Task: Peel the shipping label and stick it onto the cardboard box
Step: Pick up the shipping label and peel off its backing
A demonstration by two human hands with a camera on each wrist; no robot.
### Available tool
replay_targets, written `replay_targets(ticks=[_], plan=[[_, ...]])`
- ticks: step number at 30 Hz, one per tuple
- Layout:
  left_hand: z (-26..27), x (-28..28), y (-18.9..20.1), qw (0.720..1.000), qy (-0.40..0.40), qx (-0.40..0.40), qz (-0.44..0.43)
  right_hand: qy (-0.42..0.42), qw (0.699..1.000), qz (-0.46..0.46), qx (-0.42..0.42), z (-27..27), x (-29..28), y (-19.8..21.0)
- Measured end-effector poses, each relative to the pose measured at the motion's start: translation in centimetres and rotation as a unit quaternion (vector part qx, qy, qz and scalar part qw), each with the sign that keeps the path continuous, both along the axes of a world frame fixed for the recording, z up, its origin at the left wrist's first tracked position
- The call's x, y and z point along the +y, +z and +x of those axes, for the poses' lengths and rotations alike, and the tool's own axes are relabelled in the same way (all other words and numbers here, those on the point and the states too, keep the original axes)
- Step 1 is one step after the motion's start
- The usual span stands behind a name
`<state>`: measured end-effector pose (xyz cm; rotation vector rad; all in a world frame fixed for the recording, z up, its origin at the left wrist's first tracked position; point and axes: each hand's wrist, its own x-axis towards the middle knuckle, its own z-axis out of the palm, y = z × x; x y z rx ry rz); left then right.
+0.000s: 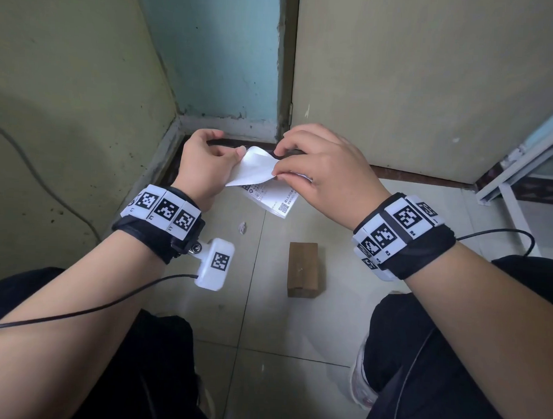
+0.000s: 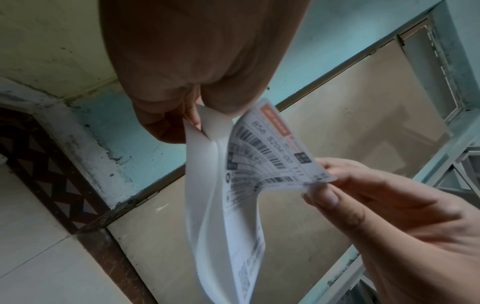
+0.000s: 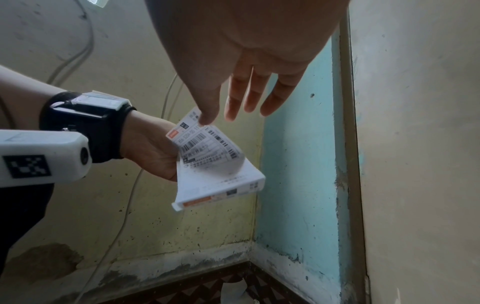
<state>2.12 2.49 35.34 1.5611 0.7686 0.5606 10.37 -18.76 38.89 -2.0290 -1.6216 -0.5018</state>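
Three views: one from the head, one from each wrist, all close on the hands.

Head view looks forward and down, past both forearms to the floor [image 1: 295, 330] and a wall corner. Left wrist view looks along the left hand [image 2: 182, 72], right hand [image 2: 389, 205] opposite. Right wrist view looks along the right hand [image 3: 246, 51] back at the left hand [image 3: 153, 152] and its wrist camera [image 3: 44, 158]. All three share the label [image 1: 254, 170] [image 2: 259, 154] [image 3: 207, 156] and the blue corner.

A crumpled paper scrap [image 1: 241, 228] lies on the tiled floor [image 1: 295, 324] (near the stained wall [image 1: 67, 105]).
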Motion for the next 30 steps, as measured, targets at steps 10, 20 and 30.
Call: replay_targets(ticks=[10,20,30], plan=[[-0.1,1.0,-1.3,1.0,-0.005,0.01,0.006,-0.019,0.999,0.035,0.004,0.1,-0.2,0.5],[0.1,1.7,-3.7,0.997,-0.009,0.037,0.067,-0.024,0.999,0.047,0.012,0.4,-0.2,0.8],[-0.2,2.0,-5.9,0.988,-0.011,0.105,0.11,-0.042,0.996,0.074,0.027,0.3,-0.3,1.3]])
